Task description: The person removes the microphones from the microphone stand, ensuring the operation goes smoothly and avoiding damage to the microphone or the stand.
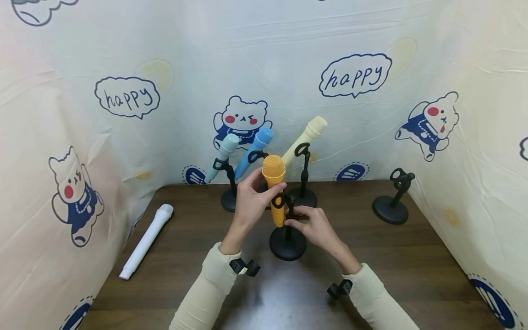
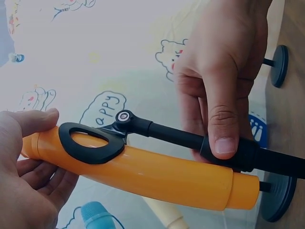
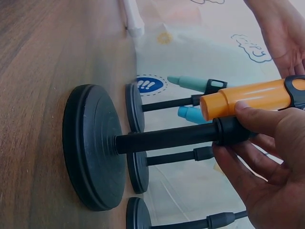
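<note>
An orange microphone [image 1: 274, 168] leans in the ring-shaped clip [image 2: 93, 145] of a black microphone stand [image 1: 288, 247], its tail passing down along the pole. My left hand [image 1: 252, 195] grips the microphone just below its mesh head, thumb on one side and fingers on the other. Lower down, my right hand [image 1: 315, 228] pinches the collar [image 3: 231, 130] of the same stand between thumb and fingers. The stand's round base rests on the table. In the right wrist view the right thumb lies right beside the microphone's tail end.
Behind stand several black stands bearing a mint microphone [image 1: 227, 149], a blue microphone [image 1: 257, 146] and a cream microphone [image 1: 307, 136]. A stand with a bare clip [image 1: 390, 210] is at the right. On the left a white microphone [image 1: 146, 243] lies on the wooden table [image 1: 194, 229]. Printed cloth surrounds the table.
</note>
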A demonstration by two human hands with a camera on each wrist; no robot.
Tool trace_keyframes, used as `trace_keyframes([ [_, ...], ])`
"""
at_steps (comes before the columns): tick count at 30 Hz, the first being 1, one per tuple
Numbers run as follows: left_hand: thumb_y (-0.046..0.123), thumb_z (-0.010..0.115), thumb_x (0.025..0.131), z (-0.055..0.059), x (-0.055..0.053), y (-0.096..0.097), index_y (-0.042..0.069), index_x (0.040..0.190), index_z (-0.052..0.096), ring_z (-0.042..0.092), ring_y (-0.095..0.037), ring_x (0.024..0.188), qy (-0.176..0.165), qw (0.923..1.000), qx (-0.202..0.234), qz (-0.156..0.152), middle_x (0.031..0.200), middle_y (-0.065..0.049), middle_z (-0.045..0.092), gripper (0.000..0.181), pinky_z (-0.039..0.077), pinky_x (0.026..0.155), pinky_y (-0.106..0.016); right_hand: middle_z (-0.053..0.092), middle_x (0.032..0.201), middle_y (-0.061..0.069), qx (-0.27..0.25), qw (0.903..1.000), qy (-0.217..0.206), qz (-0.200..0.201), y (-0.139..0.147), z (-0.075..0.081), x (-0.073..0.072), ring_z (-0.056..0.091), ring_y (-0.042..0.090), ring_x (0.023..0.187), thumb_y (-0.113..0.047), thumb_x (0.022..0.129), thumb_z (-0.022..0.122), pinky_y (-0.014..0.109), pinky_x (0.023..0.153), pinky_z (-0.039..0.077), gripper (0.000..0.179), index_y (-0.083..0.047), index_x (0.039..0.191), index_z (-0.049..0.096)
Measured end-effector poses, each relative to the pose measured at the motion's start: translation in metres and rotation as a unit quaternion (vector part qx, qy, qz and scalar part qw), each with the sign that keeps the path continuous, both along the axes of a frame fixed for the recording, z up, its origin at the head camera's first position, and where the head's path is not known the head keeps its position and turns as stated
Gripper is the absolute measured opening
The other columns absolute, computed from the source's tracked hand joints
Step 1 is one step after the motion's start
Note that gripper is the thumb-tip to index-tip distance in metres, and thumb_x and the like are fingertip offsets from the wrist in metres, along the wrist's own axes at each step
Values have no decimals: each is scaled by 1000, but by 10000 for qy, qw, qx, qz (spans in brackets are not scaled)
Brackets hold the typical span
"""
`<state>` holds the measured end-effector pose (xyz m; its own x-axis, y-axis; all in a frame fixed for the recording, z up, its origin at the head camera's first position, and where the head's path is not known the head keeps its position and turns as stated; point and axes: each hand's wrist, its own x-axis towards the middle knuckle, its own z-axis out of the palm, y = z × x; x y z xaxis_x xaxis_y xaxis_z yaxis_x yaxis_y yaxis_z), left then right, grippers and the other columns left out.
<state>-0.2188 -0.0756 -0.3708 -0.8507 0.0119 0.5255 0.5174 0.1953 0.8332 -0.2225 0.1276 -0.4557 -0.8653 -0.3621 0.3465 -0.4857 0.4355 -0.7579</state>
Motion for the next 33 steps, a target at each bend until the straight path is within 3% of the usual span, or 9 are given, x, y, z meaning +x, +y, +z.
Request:
trace_keyframes([
  [11, 15, 86, 92, 6, -3, 0, 7, 136, 67, 73, -29, 116, 119, 9999, 74, -14, 129, -12, 74, 49, 60, 103, -53, 80, 113, 8, 11, 10000, -10, -52, 0, -1, -1, 78, 24, 107, -15, 93, 84, 39, 91, 66, 21, -9, 112, 80],
  [33, 16, 86, 92, 20, -4, -1, 6, 135, 67, 73, -26, 111, 244, 9994, 248, -15, 126, -12, 75, 48, 63, 97, -48, 80, 115, 8, 23, 10000, 48, -60, 1, -1, 1, 78, 24, 107, -14, 93, 84, 35, 91, 65, 22, -8, 114, 80],
])
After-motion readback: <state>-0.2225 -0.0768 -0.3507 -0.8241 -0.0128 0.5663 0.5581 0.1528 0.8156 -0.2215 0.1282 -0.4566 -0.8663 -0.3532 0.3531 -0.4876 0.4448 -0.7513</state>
